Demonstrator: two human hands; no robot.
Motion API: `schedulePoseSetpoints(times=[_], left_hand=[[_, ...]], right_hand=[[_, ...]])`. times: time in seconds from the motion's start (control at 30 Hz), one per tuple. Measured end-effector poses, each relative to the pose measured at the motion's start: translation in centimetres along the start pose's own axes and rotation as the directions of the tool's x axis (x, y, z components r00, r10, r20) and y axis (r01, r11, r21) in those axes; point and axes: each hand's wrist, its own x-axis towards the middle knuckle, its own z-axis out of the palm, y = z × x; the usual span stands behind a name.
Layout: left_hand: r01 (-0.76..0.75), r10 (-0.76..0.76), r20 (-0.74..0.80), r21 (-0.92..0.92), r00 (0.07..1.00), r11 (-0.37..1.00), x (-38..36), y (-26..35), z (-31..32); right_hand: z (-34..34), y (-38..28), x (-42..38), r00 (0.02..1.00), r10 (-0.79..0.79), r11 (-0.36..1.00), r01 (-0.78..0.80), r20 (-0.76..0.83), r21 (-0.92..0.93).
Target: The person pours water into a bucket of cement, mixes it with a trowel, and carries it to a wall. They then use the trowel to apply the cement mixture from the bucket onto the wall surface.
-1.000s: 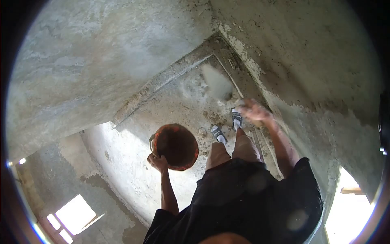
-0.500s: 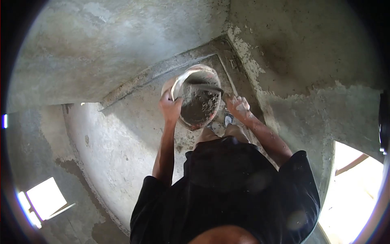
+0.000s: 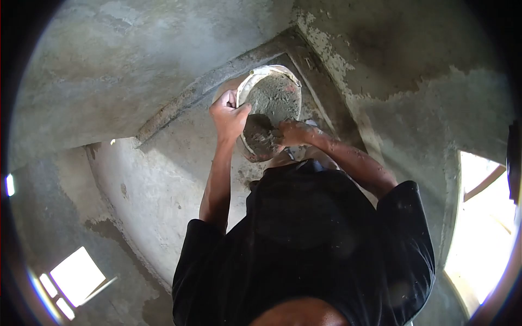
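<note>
Over my remote view, I see the left hand [image 3: 229,117] gripping the edge of a tilted bucket [image 3: 266,70] of grey mix [image 3: 278,98], in front of the black shirt [image 3: 304,233]. The right hand [image 3: 295,133] is at its mouth; I cannot tell whether it grips anything.

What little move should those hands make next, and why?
Probably the right hand should scoop up some grey mix: that hand is at the mouth of the bucket, the mix lies inside, and the left hand grips the bucket's side.
</note>
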Motion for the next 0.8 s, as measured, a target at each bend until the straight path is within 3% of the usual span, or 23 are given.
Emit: schedulePoseSetpoints(times=[0.03,0.07,0.1,0.13,0.17,0.23,0.27,0.3,0.33,0.37,0.43,0.5,0.57,0.6,0.63,0.7,0.73,0.77,0.8], left_hand=[[0.022,-0.021,0.008,-0.022,1.000,1.000,0.0,0.1,-0.5],[0.021,-0.022,0.022,0.004,1.000,1.000,0.2,-1.1,-1.1],[0.019,-0.019,0.021,0.010,1.000,1.000,0.2,-2.1,-1.9],[-0.010,0.011,-0.004,0.087,1.000,0.996,0.2,-3.0,-2.9],[-0.036,0.042,-0.033,0.164,0.999,0.986,0.2,-3.4,-3.4],[0.015,-0.001,-0.085,0.160,0.996,0.987,-0.6,-1.7,-3.5],[0.044,-0.038,-0.120,0.046,0.992,0.998,-0.7,-0.7,-3.1],[0.066,-0.075,-0.147,-0.070,0.986,0.995,-0.7,-0.1,-3.0],[0.065,-0.067,-0.114,-0.021,0.991,0.998,-0.8,0.1,-3.2],[0.063,-0.065,-0.123,-0.021,0.990,0.998,-0.7,0.3,-3.2],[0.048,-0.056,-0.123,-0.068,0.991,0.996,-0.8,0.8,-2.5],[0.055,-0.064,-0.131,-0.067,0.989,0.996,-0.8,1.9,-2.1],[-0.015,0.003,-0.142,-0.083,0.990,0.996,-0.5,1.4,-1.9],[-0.010,-0.001,-0.137,-0.081,0.991,0.997,-0.5,1.5,-1.7],[0.002,-0.019,-0.156,-0.109,0.988,0.994,-0.4,1.6,-1.5],[0.023,-0.044,-0.159,-0.132,0.986,0.991,-0.2,1.8,-1.1],[-0.002,-0.014,-0.137,-0.110,0.990,0.994,-0.1,1.8,-1.0],[-0.028,0.018,-0.114,-0.088,0.993,0.996,0.0,1.8,-0.9],[-0.024,0.016,-0.101,-0.081,0.995,0.996,0.1,2.0,-1.0]], right_hand=[[-3.3,-0.6,-0.5,1.000,0.007,1.000,-0.007,-0.011,0.010],[-6.4,-1.1,-1.0,0.967,0.226,0.858,-0.254,0.116,0.446],[-7.8,-1.2,-1.3,0.883,0.343,0.493,-0.460,0.321,0.738],[-4.9,-0.9,-1.1,0.879,0.446,0.529,-0.410,0.168,0.743],[-4.7,-0.9,-1.7,0.885,0.436,0.538,-0.403,0.164,0.740],[-4.1,-1.8,-2.8,0.749,0.663,0.599,-0.527,-0.004,0.602],[-4.1,-2.0,-3.2,0.762,0.648,0.612,-0.517,-0.005,0.599],[-4.2,-2.1,-3.7,0.726,0.672,0.693,-0.545,-0.148,0.472],[-4.2,-2.3,-4.0,0.687,0.667,0.743,-0.579,-0.290,0.336],[-3.7,-2.0,-3.8,0.692,0.660,0.749,-0.574,-0.293,0.332],[-2.1,-1.6,-3.3,0.700,0.620,0.728,-0.682,-0.355,-0.072],[-2.4,-2.3,-2.3,0.674,0.659,0.698,-0.714,-0.333,-0.063],[-0.3,-2.6,-1.8,0.734,0.669,0.743,-0.662,-0.119,0.096],[1.9,-2.5,-1.4,0.732,0.672,0.740,-0.664,-0.114,0.102],[5.1,-2.2,-0.8,0.792,0.572,0.776,-0.607,-0.211,-0.173],[4.2,-2.9,-0.2,0.906,0.312,0.612,-0.422,-0.286,-0.669],[3.6,-2.4,-0.4,0.942,0.210,0.598,-0.336,-0.263,-0.728],[1.5,-1.6,-0.9,0.939,0.221,0.604,-0.345,-0.264,-0.719],[0.1,-0.2,-1.0,0.917,0.156,0.932,-0.260,-0.366,-0.253]])
